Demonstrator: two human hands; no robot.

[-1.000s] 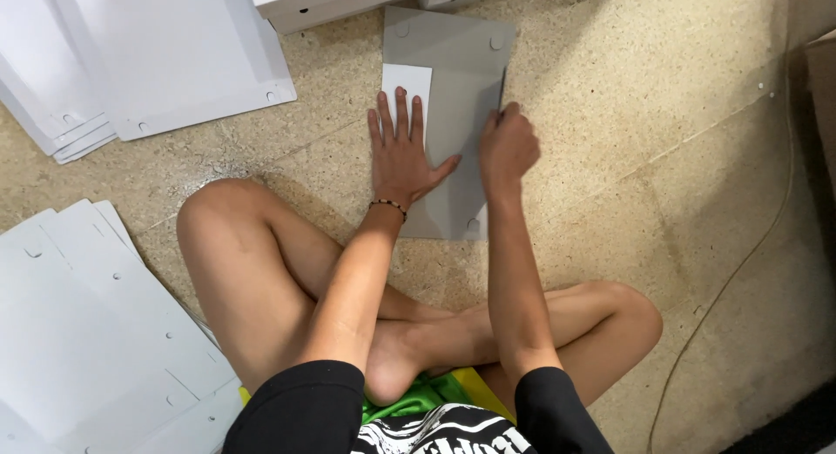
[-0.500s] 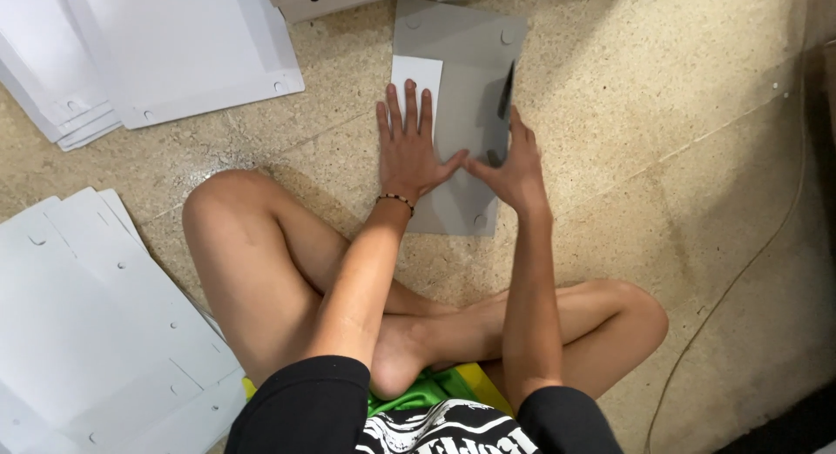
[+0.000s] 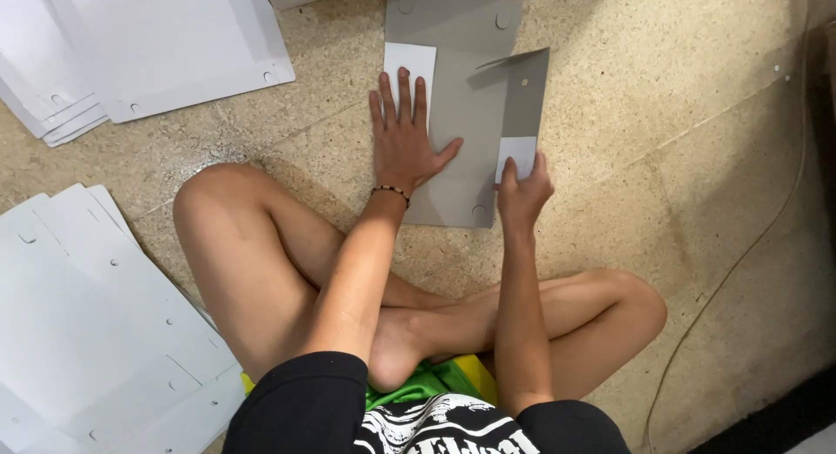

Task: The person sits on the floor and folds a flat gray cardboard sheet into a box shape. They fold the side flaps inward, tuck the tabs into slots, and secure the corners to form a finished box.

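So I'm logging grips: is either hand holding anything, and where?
The right hand lifts the flat grey cardboard sheet's right flap by its lower edge; the left hand only presses flat.

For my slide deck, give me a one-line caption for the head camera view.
Seated cross-legged, left hand flat on grey cardboard sheet, right hand lifting its side flap.

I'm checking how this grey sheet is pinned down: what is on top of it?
The left hand lies flat on the grey sheet, partly over a white label. The right hand lifts its side flap. What lies under the sheet is hidden.
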